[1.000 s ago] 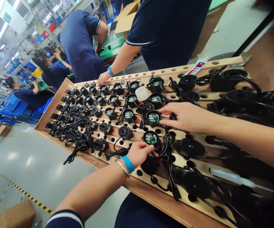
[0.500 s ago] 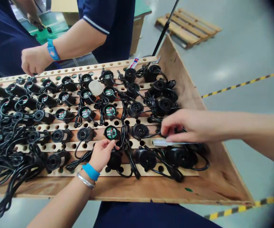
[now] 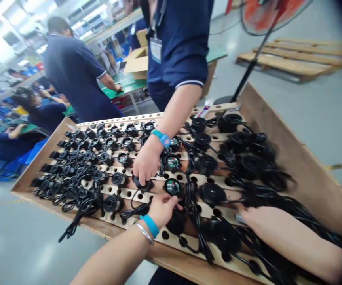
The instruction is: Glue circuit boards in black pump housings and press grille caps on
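Unit (image 3: 173,186) w/ green board inside sat open side up in the wooden box (image 3: 301,170), just past the fingertips of the person's L hand (image 3: 161,210). L thumb + index were drawn nearly together at the unit's near edge; can't tell if they had hold of anything. R hand (image 3: 260,218) was well off to the right, low over the rack, fingers bent down at a pale tube (image 3: 240,218), only its end showing; grip hidden, can't tell how tight. Bundled black cord (image 3: 192,206) lay between unit & R hand.

Vs. 0.5 s earlier: L hand kept its spot by the unit. R hand, then half-curled w/ more of the tube showing, now hid most of it. Co-worker's hand (image 3: 145,164), then over the far row, had come across to left of the unit, fingers down on a black housing (image 3: 141,183). View had swung left, so the box's left end & other co-workers showed.
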Tool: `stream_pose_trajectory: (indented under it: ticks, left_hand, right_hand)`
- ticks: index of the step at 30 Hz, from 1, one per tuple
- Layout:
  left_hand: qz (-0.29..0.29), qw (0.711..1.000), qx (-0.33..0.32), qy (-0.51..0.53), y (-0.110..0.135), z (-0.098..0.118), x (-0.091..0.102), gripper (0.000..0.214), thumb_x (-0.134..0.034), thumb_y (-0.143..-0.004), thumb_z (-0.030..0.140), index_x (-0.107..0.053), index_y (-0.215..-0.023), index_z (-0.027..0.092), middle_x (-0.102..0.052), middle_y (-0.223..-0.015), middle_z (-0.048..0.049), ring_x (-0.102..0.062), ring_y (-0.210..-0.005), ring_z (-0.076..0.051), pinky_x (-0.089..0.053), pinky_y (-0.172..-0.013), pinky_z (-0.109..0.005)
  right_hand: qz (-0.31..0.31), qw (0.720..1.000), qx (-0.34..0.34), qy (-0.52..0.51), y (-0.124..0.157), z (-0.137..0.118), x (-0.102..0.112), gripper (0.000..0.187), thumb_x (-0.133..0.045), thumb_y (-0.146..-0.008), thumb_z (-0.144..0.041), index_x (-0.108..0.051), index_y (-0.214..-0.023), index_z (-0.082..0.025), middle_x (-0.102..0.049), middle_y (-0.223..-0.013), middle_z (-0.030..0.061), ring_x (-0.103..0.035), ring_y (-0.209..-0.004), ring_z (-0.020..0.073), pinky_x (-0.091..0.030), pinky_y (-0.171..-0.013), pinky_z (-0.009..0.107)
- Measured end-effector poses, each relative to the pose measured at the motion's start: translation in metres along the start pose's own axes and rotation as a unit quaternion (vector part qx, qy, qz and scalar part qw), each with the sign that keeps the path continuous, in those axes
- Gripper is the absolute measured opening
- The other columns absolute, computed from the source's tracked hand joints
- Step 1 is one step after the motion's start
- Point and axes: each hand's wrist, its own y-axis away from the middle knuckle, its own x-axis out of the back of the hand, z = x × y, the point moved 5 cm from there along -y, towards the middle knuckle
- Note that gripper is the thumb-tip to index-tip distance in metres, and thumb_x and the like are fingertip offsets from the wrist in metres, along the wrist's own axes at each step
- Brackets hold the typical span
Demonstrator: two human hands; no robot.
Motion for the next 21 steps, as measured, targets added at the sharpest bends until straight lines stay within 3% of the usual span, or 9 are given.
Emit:
stream_pose_trajectory:
  ticks: [4,9,15,21]
  left_hand:
    - [0.015,1.000,-0.002,0.009,-0.001,-0.002,0.000,0.032,-0.061,-0.079,0.034,-0.063,-0.053,0.015,-0.066,-0.059,-0.0056,-0.041,-0.049,-0.012,-0.029,-0.052,-0.027]
    - [0.004,1.000,0.016,0.019,-0.001,-0.007,-0.001,0.030,-0.062,-0.079,0.031,-0.060,-0.053,0.016,-0.066,-0.057,-0.0034,-0.038,-0.045,-0.009,-0.026,-0.047,-0.025]
    - [-0.019,0.999,0.022,0.033,-0.006,-0.011,-0.003,0.026,-0.060,-0.081,0.029,-0.058,-0.059,0.015,-0.068,-0.062,-0.0027,-0.039,-0.044,-0.007,-0.027,-0.045,-0.022]
    - [-0.030,0.999,0.019,0.042,-0.009,-0.011,-0.004,0.027,-0.063,-0.080,0.030,-0.058,-0.058,0.015,-0.068,-0.061,-0.0032,-0.041,-0.043,-0.007,-0.029,-0.045,-0.022]
  right_hand:
    - [0.010,0.997,0.060,0.056,0.001,-0.002,-0.007,0.046,-0.036,-0.075,0.007,-0.070,-0.069,-0.022,-0.068,-0.069,0.0082,-0.066,-0.064,0.0231,-0.054,-0.056,0.035]
    - [0.015,0.992,0.111,0.057,0.002,-0.007,-0.003,0.038,-0.043,-0.077,0.004,-0.069,-0.064,-0.021,-0.067,-0.070,0.0092,-0.063,-0.069,0.0259,-0.045,-0.056,0.037]
    - [-0.078,0.990,0.079,0.086,-0.004,-0.019,-0.002,0.032,-0.045,-0.080,0.002,-0.069,-0.067,-0.014,-0.066,-0.072,0.0132,-0.062,-0.071,0.0260,-0.033,-0.064,0.036]
    - [-0.113,0.988,0.047,0.090,-0.009,-0.016,-0.008,0.027,-0.047,-0.079,0.003,-0.066,-0.068,-0.012,-0.065,-0.073,0.0130,-0.060,-0.061,0.0192,-0.027,-0.065,0.034]
